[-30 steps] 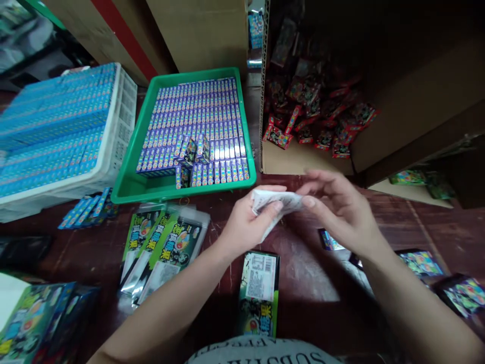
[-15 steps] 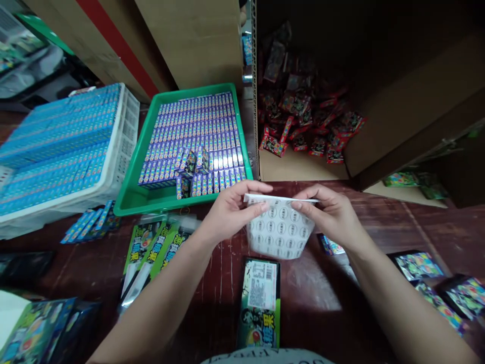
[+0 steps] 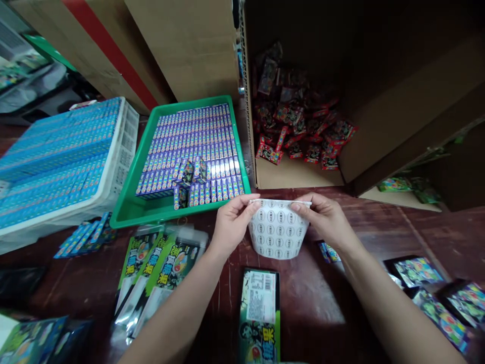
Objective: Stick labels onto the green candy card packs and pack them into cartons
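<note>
Between my two hands hangs a white sticker sheet with rows of round black-printed labels. My left hand pinches its upper left corner between thumb and fingers. The upper right corner is pinched by my right hand. Below the sheet, a black and green candy package with a white barcode label lies on the dark table. Several similar green packages in clear wrap overlap to the left, partly behind my left forearm.
A green tray of small purple boxes and a white crate of blue boxes stand at the left. An open carton holds red packets at the back. Small boxes lie at the right; loose blue boxes lie by the crate.
The sticker sheet now faces me more squarely and hangs flatter, its top edge less folded over. Both hands keep their pinch. The view has shifted slightly.
</note>
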{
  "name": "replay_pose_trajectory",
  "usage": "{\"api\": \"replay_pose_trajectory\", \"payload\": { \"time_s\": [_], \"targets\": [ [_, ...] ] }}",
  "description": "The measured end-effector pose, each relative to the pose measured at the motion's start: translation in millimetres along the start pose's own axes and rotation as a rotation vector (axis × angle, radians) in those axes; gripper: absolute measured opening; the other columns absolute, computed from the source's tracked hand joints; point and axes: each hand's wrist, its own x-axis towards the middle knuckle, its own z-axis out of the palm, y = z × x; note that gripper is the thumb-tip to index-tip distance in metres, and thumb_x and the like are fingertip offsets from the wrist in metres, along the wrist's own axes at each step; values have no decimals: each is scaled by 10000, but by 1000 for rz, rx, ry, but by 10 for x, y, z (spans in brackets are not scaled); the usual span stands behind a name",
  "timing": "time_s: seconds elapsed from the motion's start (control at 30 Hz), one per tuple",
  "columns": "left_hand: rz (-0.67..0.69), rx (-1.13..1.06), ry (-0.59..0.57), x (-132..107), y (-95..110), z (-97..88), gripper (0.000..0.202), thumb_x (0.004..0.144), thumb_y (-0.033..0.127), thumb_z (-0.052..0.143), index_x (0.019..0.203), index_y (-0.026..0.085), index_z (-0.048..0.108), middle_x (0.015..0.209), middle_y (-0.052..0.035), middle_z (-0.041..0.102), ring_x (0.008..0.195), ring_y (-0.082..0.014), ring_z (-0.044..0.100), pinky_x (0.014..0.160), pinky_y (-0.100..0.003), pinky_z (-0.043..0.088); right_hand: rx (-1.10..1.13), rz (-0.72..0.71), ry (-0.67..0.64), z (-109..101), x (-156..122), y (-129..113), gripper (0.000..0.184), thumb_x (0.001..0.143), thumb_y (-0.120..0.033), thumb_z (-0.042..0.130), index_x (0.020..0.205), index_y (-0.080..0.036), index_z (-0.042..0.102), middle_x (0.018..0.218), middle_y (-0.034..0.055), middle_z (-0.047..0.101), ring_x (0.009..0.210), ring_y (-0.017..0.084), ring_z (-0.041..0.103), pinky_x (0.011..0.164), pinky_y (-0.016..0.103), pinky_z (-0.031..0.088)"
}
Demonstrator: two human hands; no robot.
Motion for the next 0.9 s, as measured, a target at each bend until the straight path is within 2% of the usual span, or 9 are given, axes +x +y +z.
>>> {"api": "replay_pose_trajectory", "payload": {
  "time_s": [0.07,0.27,0.37,0.47,0.57,0.67,0.77,0.9],
  "targets": [
    [-48,-85,10,10,-10,33,210,827,312,795,1005,205,767,872,-12,756,782,-133,653,753,-250,510,36,-13,-1,-25,-8,25,215,831,-415,802,899,-228,719,786,-22,707,673,112,598,622,232,474],
    [-233,-325,-27,8,69,90,168,730,223,853,864,176,763,877,-16,746,809,-118,652,789,-241,499,51,-40,10,-61,-31,44,167,835,-371,807,916,-255,719,822,-33,706,695,103,613,639,217,490],
    [-298,-363,-42,-8,161,56,282,677,197,883,932,179,761,841,-4,725,794,-116,647,784,-247,498,32,-42,14,-102,-43,36,163,824,-366,817,898,-256,723,827,-27,716,702,111,628,636,220,500],
    [-350,-363,-123,-21,229,5,298,714,236,869,983,177,756,875,-20,727,815,-124,652,788,-261,500,10,-42,28,-149,-60,20,167,819,-367,820,900,-256,724,824,-20,719,696,120,628,630,231,506],
    [-320,-291,-152,-24,223,-22,197,776,284,822,908,158,746,854,-24,716,766,-113,627,753,-257,490,-14,-38,22,-168,-77,-6,170,817,-370,819,906,-255,732,832,-6,721,698,134,628,627,249,513],
    [-200,-176,-77,-21,164,-21,185,779,271,810,907,162,734,832,-10,708,757,-114,615,754,-254,488,-58,-74,40,-147,-83,-27,165,812,-374,821,903,-256,752,874,7,731,770,155,653,684,269,532],
    [-116,-78,-8,-24,102,-18,213,803,329,798,913,160,731,817,-8,708,741,-121,612,721,-245,485,-62,-70,116,-109,-81,-20,173,803,-383,827,908,-259,768,889,8,744,800,159,656,725,277,536],
    [-136,-66,-4,-43,36,-16,352,857,492,741,823,142,718,732,-5,690,656,-118,584,647,-244,474,-5,-10,137,-78,-88,28,178,805,-392,825,878,-242,763,865,5,748,765,149,641,715,271,523]
  ]
}}
